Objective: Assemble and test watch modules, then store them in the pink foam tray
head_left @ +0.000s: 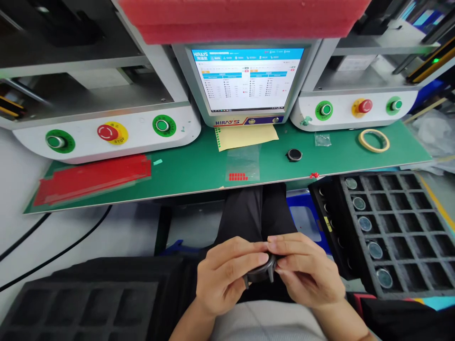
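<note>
A dark round watch case (261,273) with strap lugs is held over my lap between both hands. My left hand (227,270) closes on its left side, the fingers lying across its top. From the right, my right hand (307,267) pinches its edge, and the fingertips of both hands meet above it. Much of the case's face is hidden under the fingers. Another watch case (294,155) lies on the green bench (185,175), beyond my hands.
Foam tray (394,227) at right holds several round watch pieces in its left column; another black tray (85,308) is at lower left. On the bench lie red sheets (95,180), a clear bag (243,161), yellow paper (247,137) and a tape roll (374,140). A monitor (249,80) stands behind.
</note>
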`<action>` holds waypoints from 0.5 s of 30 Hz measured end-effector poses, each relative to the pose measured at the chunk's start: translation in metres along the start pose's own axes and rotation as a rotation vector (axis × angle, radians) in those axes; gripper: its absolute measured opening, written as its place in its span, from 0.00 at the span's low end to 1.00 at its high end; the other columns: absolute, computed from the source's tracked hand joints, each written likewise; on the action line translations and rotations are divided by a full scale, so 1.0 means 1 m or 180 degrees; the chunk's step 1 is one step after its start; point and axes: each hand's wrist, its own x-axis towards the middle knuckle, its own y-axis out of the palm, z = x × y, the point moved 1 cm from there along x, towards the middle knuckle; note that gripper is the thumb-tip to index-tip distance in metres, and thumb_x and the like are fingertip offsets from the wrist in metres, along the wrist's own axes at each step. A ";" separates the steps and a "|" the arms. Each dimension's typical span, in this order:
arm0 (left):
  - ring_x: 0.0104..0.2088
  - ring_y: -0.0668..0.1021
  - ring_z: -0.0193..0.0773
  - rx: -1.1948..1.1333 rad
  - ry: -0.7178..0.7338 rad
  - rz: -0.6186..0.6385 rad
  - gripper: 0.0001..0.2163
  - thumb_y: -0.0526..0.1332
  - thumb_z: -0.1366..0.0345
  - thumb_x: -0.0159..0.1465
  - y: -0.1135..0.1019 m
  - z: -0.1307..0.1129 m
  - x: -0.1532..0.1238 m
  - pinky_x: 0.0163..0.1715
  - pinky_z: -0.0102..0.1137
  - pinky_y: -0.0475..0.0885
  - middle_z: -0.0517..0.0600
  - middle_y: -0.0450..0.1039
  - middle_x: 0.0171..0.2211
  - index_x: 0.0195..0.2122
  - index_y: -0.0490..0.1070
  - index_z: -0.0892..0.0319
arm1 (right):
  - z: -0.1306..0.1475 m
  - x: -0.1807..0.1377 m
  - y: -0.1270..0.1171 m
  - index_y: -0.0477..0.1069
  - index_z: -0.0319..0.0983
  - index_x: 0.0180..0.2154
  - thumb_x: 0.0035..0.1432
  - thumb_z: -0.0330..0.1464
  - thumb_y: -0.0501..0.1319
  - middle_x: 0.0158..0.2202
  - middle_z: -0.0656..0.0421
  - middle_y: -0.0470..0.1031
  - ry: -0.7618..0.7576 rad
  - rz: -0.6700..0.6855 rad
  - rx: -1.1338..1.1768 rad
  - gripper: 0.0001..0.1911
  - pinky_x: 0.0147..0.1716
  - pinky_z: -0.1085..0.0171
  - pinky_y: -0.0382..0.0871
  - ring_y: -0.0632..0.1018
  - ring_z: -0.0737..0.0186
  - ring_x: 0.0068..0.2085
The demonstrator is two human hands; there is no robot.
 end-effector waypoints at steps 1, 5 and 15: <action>0.40 0.80 0.34 0.0057 0.0006 -0.0031 0.14 0.59 0.74 0.67 0.001 0.000 0.000 0.38 0.27 0.78 0.56 0.80 0.44 0.52 0.73 0.63 | 0.001 0.000 0.000 0.72 0.33 0.36 0.60 0.21 0.59 0.34 0.48 0.82 -0.0012 0.0009 -0.0077 0.05 0.39 0.65 0.81 0.83 0.60 0.41; 0.40 0.81 0.36 0.0362 -0.0058 -0.0104 0.14 0.59 0.75 0.66 0.003 -0.001 -0.005 0.39 0.28 0.78 0.56 0.80 0.43 0.53 0.72 0.64 | 0.000 0.000 0.002 0.71 0.33 0.36 0.59 0.20 0.58 0.35 0.48 0.81 -0.0043 0.0042 -0.0283 0.05 0.41 0.64 0.81 0.83 0.59 0.42; 0.31 0.83 0.35 0.1382 -0.0743 -0.0763 0.14 0.62 0.72 0.63 0.010 -0.005 -0.011 0.33 0.24 0.79 0.48 0.82 0.38 0.50 0.75 0.56 | -0.001 -0.010 0.008 0.71 0.36 0.40 0.58 0.22 0.58 0.39 0.47 0.81 0.0031 0.0014 -0.0490 0.09 0.42 0.58 0.81 0.82 0.55 0.44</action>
